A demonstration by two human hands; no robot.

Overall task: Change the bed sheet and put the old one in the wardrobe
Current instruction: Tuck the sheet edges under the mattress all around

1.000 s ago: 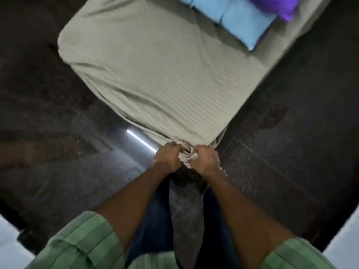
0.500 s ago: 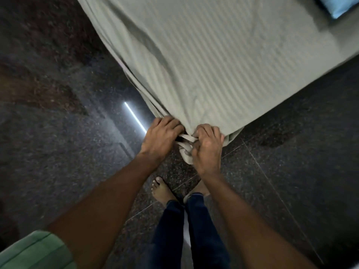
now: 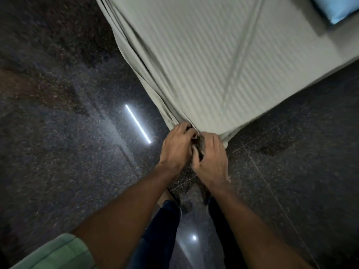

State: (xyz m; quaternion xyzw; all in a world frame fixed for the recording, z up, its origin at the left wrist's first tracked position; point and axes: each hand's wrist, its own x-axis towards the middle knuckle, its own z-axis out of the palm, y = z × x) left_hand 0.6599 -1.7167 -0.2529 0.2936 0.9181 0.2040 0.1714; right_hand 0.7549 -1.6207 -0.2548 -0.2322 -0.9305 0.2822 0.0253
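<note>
A grey-green striped bed sheet (image 3: 209, 55) covers the mattress, whose near corner points toward me. Folds of the sheet hang down the left side. My left hand (image 3: 176, 146) and my right hand (image 3: 212, 156) meet at that corner, both with fingers curled round the bunched sheet fabric just under the corner. The fabric between the hands is mostly hidden by my fingers.
A blue pillow (image 3: 338, 8) lies at the far right of the bed. Dark polished stone floor (image 3: 68, 152) surrounds the bed and reflects a strip light. My legs in dark trousers stand directly below the hands.
The view has dropped closer to the bed corner. My hands have drawn together and lower, and the pale bunch of sheet seen between them earlier is now hidden under the fingers.
</note>
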